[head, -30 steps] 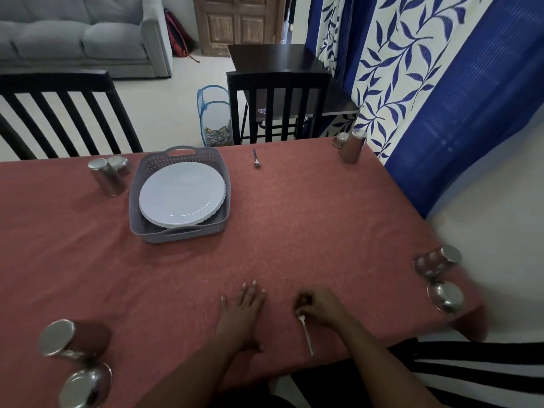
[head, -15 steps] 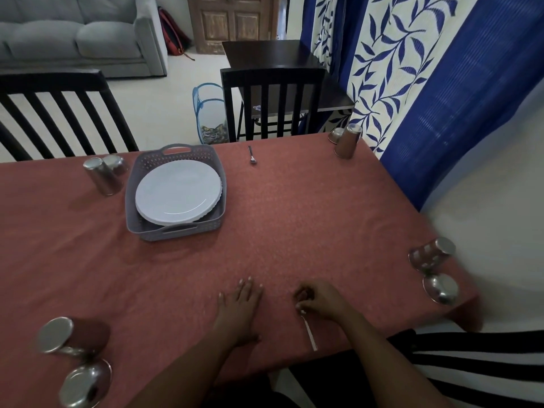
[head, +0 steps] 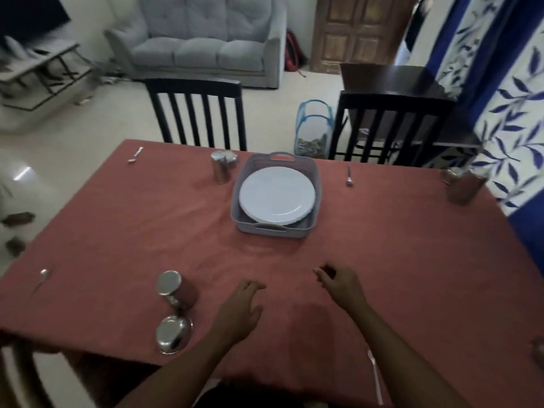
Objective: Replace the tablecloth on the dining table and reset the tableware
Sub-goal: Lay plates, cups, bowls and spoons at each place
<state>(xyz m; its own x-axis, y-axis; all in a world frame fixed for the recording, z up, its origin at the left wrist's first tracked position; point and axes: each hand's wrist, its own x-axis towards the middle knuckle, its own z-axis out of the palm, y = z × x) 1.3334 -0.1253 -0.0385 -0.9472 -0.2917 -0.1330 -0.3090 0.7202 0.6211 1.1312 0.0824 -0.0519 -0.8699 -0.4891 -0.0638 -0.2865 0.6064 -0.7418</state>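
Both hands are hovering empty above the near middle of the cloth (head: pixel 382 231): the left hand (head: pixel 240 312) is lying loose with fingers relaxed, and the right hand (head: pixel 341 285) is curling its fingers loosely around nothing. A spoon (head: pixel 375 375) is lying near the near edge, under the right forearm, apparently laid for that seat. The plates (head: pixel 277 195), smooth, white and round, are waiting stacked in a grey perforated plastic basket (head: pixel 313 228) at the far middle, probably the next thing to hand out. Shiny steel cups (head: pixel 173 290) and a bowl (head: pixel 172 334) are sitting near left, marking a place. The cloth is looking matte, rust-red and slightly rumpled.
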